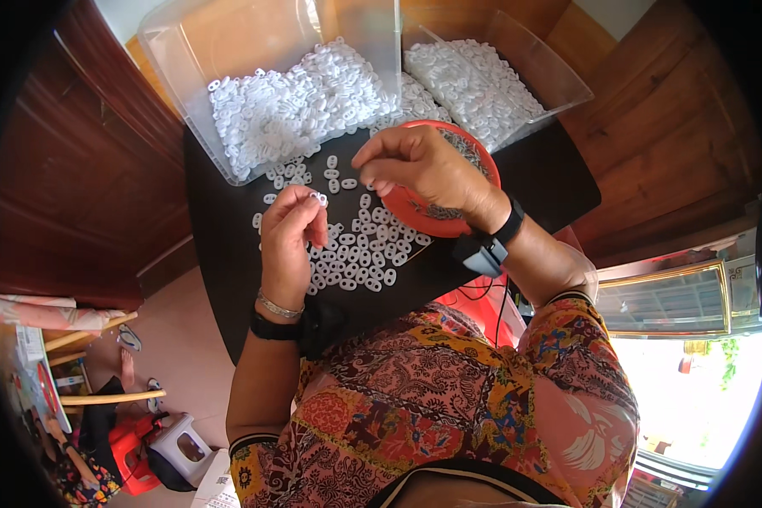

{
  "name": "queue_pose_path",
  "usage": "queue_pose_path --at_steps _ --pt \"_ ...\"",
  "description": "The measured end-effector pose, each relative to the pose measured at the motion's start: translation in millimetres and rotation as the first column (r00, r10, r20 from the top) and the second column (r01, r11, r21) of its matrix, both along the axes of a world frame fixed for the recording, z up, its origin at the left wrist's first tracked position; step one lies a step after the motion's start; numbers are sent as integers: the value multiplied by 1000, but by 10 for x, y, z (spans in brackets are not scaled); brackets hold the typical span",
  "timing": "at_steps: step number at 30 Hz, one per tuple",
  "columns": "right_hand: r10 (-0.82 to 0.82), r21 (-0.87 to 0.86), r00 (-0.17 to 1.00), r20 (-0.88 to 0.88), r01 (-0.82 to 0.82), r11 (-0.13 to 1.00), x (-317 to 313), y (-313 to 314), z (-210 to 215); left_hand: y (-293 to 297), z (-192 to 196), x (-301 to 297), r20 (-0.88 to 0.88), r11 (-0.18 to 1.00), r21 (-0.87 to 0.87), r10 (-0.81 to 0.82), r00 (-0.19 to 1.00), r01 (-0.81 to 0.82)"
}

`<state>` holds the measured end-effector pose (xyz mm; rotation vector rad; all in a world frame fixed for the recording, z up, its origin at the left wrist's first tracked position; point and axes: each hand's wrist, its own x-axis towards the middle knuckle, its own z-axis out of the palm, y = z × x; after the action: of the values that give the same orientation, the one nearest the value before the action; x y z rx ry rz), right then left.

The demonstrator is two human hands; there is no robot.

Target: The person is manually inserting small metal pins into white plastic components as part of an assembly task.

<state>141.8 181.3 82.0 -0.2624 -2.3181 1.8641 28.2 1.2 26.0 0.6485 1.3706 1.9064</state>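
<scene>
My left hand (289, 237) pinches a small white oval plastic piece with two holes (318, 198) between thumb and fingertips, above the dark table. Close by on the right, my right hand (427, 169) is closed in a pinch over the edge of a red bowl (494, 169). Whatever its fingertips hold, if anything, is too small to make out. Many small grey metal parts (468, 154) lie in the bowl, partly hidden by my right hand and wrist. Loose white two-hole pieces (360, 258) are spread on the table under and between my hands.
Behind my hands stands a large clear bin (162, 63) heaped with white pieces, with a second clear bin (571, 85) at the far right. The dark table (229, 279) has a curved edge. At lower left, another person's arm (80, 461) shows beside a grey-white stool (182, 449).
</scene>
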Motion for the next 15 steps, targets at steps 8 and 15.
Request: queue_pose_path --at_steps 8,15 --pt "68 -145 994 -83 -79 986 -181 -308 -155 -3 16 40 17 995 96 6 1000 -8" --pt "20 4 984 -177 -20 1000 -227 -397 -267 -24 7 12 -75 996 86 0 997 7"
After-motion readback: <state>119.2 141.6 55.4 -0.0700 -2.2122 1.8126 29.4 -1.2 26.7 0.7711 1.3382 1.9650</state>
